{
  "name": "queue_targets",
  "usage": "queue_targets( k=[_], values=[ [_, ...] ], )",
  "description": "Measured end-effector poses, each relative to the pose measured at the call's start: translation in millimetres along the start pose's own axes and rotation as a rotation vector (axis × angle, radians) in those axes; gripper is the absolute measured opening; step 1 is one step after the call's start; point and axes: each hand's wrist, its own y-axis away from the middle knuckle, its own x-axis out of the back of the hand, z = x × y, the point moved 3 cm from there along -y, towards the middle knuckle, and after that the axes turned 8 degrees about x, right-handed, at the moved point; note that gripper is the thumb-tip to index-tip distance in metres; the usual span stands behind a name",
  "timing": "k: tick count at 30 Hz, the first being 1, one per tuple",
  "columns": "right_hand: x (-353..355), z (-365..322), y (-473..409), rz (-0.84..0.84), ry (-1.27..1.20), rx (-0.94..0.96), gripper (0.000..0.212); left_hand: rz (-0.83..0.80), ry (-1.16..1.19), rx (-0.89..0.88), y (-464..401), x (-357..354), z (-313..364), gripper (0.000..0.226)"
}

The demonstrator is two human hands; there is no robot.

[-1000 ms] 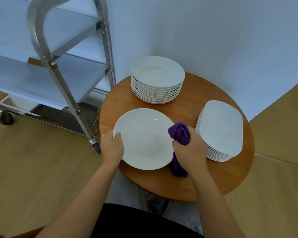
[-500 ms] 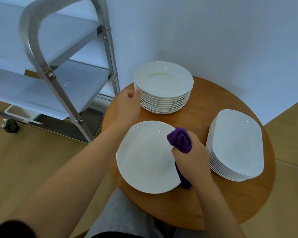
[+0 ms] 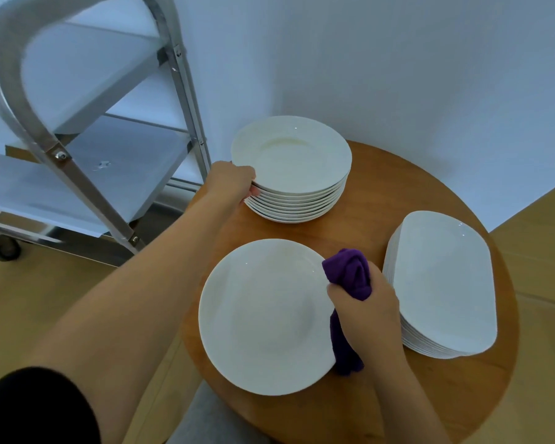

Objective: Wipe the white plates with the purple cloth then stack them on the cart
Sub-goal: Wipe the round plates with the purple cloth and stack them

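A single round white plate (image 3: 263, 315) lies on the round wooden table (image 3: 398, 193), near its front left edge. My right hand (image 3: 366, 312) grips the bunched purple cloth (image 3: 350, 274) at that plate's right rim, and the cloth's tail hangs down beside the plate. A stack of round white plates (image 3: 292, 161) stands at the back of the table. My left hand (image 3: 231, 184) reaches to the stack's left side, fingers curled under the rim of the upper plates. The metal cart (image 3: 77, 174) stands to the left of the table.
A stack of oblong white plates (image 3: 442, 283) fills the table's right side. The cart's frame post (image 3: 186, 91) stands close to the round stack. A white wall rises behind the table, and wooden floor lies all around. A cart wheel (image 3: 4, 248) shows at far left.
My left hand left the front plate's left rim and moved up to the round stack, where it now grips the edge. The right hand stayed with the cloth at the plate's right rim.
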Motion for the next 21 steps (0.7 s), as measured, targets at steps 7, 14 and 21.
queue_targets(
  k=[7, 14, 21],
  values=[
    [14, 3, 3, 0.092, -0.064, -0.094, 0.029, 0.094, -0.121, -0.095, 2, 10, 13, 0.020],
    [5, -4, 4, 0.068, -0.112, -0.117, 0.026, -0.016, -0.112, -0.091, 16, 17, 25, 0.017],
    [9, -13, -3, 0.205, -0.331, -0.298, 0.018, -0.063, 0.293, -0.012, 35, 23, 3, 0.013]
  ],
)
